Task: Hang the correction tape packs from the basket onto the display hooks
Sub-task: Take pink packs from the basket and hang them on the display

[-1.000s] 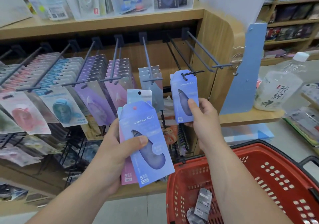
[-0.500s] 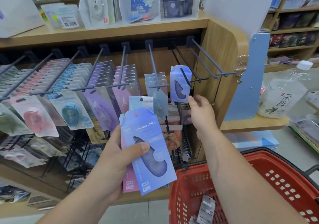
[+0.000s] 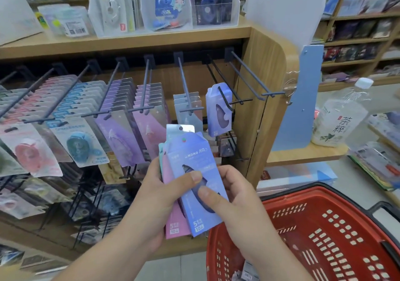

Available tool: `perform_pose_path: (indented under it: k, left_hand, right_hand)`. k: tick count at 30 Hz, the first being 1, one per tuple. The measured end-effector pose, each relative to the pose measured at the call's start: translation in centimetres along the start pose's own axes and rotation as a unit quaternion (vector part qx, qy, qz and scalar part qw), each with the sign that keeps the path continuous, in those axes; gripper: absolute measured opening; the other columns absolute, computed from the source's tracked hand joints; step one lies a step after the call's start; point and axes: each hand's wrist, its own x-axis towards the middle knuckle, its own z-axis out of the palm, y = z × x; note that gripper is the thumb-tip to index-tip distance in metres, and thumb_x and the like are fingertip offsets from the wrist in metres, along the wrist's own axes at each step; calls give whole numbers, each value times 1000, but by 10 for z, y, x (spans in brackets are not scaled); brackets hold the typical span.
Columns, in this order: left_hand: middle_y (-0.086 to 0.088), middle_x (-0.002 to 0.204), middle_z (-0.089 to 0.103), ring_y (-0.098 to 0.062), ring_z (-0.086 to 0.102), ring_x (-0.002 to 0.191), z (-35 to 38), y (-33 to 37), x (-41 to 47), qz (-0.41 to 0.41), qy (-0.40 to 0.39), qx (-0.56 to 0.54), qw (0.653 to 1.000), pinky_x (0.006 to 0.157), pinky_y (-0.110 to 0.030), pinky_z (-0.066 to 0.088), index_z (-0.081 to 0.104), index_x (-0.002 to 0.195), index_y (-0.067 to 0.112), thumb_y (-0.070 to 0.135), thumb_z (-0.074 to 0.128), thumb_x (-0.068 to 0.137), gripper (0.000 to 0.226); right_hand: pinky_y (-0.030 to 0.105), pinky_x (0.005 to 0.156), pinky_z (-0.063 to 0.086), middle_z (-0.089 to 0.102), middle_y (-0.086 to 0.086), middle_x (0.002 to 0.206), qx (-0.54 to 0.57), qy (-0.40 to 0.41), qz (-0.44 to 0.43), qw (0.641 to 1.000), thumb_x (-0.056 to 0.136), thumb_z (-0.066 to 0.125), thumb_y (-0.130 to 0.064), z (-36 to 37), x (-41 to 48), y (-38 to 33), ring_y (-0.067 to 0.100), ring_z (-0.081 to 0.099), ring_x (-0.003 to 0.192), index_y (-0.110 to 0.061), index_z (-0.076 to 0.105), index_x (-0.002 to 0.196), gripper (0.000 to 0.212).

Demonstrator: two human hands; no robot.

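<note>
Below the wooden shelf, in front of the row of display hooks (image 3: 184, 79), we see two hands with one fan of packs (image 3: 190, 213) between them. Our left hand (image 3: 151, 205) has its grip clamped on the fan, thumb laid across the front and fingers behind. We count four packs in it: one blue pack (image 3: 194, 153) in front, one pink pack (image 3: 174, 218) behind it, one teal edge (image 3: 161, 153) at the left and one grey-blue card (image 3: 180, 128) standing up at the back. Our right hand (image 3: 238, 211) has its grip closed on the blue pack as well, thumb pressed on its face and fingers curled behind its right edge.

The blue pack's long axis runs nearly upright, with the top leaning a little to the left. Its hang hole is at the top and its printed face is turned toward us. It reads "MONO AIR", with "5" and "10m" at the bottom; the pink pack shows the same "5" and "10m".

One hung pack (image 3: 218, 109), also blue, hangs from a hook right of centre with its long axis vertical, apart from both hands.

One red basket (image 3: 324, 226) sits at the lower right, with grey packs (image 3: 249, 268) at its bottom too cut off to count. One bottle (image 3: 339, 116) stands on the side ledge (image 3: 303, 156), labelled 茶粹.
</note>
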Motion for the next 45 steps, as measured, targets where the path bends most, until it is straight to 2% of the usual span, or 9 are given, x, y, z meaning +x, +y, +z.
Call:
perform_pose_path:
  k: [4,8,13,16,20,28,37,42,45]
  left_hand:
    - [-12,119,77,-32,77,101,-1,-3,2,-25,21,7,999,72,-42,63,61,133,21,35,95,64,79]
    - [-13,112,78,-26,76,88,-8,-10,3,-32,61,23,997,73,-42,62,64,125,21,21,96,66,67]
    - [-7,95,76,-20,73,77,-10,-12,3,-3,63,39,997,63,-33,59,65,121,21,24,88,68,58]
    - [-9,100,76,-21,73,79,-14,-10,3,3,68,43,997,65,-35,60,66,121,23,25,88,68,58]
    - [-10,108,75,-21,74,83,-20,-8,5,11,73,46,996,65,-32,61,65,124,24,24,92,70,61]
    - [-9,101,76,-21,74,80,-24,-7,5,27,67,39,997,64,-31,61,65,124,22,26,81,69,58]
    - [-6,100,77,-22,74,84,-28,-5,5,20,57,34,998,69,-36,61,68,121,29,28,85,69,55]
    - [-8,99,76,-21,73,81,-28,-2,2,19,50,28,998,67,-34,61,68,122,29,33,90,59,67]
    - [-8,99,76,-22,73,80,-29,0,0,20,41,25,999,68,-34,61,70,121,31,37,89,55,69]
  right_hand:
    - [47,95,49,73,11,121,125,4,40,991,79,81,-44,-7,3,13,26,69,108,-25,70,115,42]
    - [50,107,49,72,6,129,195,35,49,979,91,65,-30,-14,6,17,26,67,121,-21,66,129,40]
    - [42,93,53,75,-5,119,147,77,-6,986,85,63,-34,-23,20,15,16,71,109,-35,68,121,36]
    - [51,101,48,72,-8,121,74,124,-40,989,95,67,-33,-34,38,15,20,66,117,-43,69,113,20]
    - [39,99,51,72,-17,116,17,141,-57,988,108,50,-29,-46,58,14,10,65,113,-34,64,119,18]
    - [32,86,48,70,-24,101,-33,190,-70,979,107,52,-28,-48,72,24,3,65,97,-32,65,112,15]
    - [54,93,58,73,-11,104,-89,212,-9,973,100,55,-50,-51,115,18,19,69,101,-35,66,99,19]
    - [42,73,56,71,-3,104,-81,204,5,976,104,53,-45,-47,147,7,24,68,91,-30,64,106,19]
    - [48,88,58,71,-4,108,-87,211,16,974,102,54,-48,-47,154,10,24,68,100,-30,64,110,22]
